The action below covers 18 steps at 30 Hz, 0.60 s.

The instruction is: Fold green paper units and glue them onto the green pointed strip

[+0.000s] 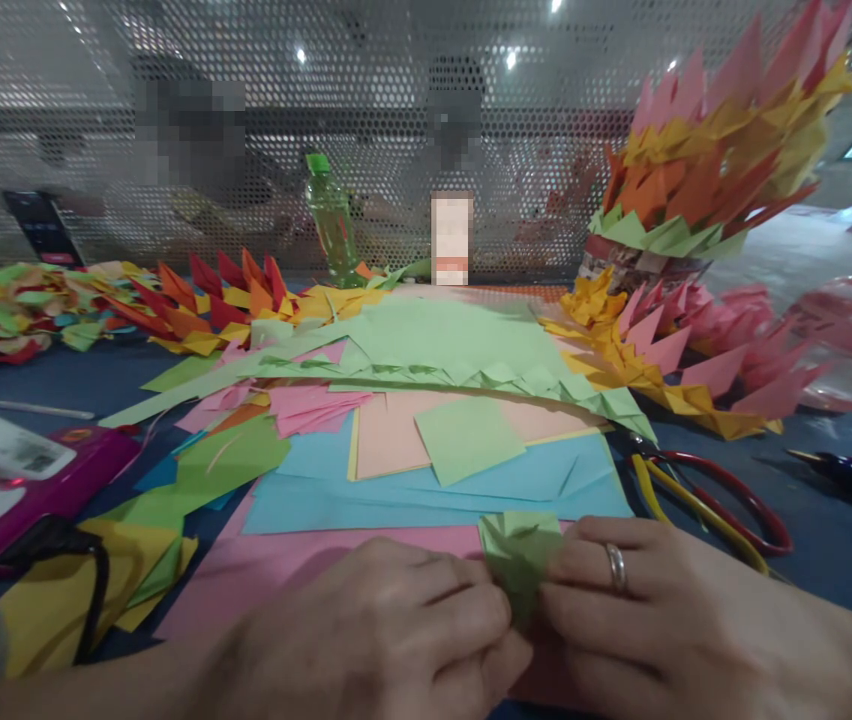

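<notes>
Between my two hands is a small folded piece of green paper (pixel 522 550), its top edge standing up past my fingers. My left hand (pixel 381 625) has its fingers curled in against the paper's left side. From the right, my right hand (pixel 651 610), with a ring on one finger, pinches the other side. The fingertips and the paper's lower part are partly hidden. Under the hands lies a pink sheet (pixel 268 570). Just beyond are blue sheets (pixel 411 497) and a loose light green square (pixel 469 438). A strip of folded green points (pixel 456 374) runs across behind them.
Scissors with red and yellow handles (pixel 703 500) and a pen (pixel 846 475) lie right. Folded paper points cover a tall stack (pixel 696 180) at back right. A green-capped bottle (pixel 332 220) stands before a perforated metal screen (pixel 396 130). At left is a magenta device with a cable (pixel 28 500).
</notes>
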Available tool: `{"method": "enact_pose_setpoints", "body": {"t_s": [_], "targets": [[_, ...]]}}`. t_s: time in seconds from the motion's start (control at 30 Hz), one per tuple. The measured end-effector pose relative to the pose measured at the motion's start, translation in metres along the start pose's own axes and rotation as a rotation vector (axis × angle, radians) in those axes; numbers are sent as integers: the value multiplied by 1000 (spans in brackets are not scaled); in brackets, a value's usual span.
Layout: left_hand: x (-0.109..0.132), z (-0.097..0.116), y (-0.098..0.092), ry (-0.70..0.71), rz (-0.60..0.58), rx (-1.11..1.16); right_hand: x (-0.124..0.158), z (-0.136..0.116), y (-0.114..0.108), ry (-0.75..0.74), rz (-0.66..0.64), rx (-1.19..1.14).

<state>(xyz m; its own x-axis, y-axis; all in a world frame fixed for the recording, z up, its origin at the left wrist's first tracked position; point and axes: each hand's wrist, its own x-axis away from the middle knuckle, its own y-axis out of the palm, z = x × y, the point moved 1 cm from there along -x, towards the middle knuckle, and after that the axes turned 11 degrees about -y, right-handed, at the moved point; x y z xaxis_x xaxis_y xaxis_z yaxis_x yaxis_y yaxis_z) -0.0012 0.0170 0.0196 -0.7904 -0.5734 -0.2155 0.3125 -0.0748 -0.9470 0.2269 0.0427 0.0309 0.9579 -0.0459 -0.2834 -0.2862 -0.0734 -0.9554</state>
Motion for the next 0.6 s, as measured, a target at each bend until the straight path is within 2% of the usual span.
{"method": "enact_pose_setpoints", "body": {"t_s": [0.37,0.6], "targets": [[-4,-2,2,-15,-51,21,0,0,-1,-34,78,18],[-6,-5,9,-53,-73,31,9,4,5,3,64,34]]}}
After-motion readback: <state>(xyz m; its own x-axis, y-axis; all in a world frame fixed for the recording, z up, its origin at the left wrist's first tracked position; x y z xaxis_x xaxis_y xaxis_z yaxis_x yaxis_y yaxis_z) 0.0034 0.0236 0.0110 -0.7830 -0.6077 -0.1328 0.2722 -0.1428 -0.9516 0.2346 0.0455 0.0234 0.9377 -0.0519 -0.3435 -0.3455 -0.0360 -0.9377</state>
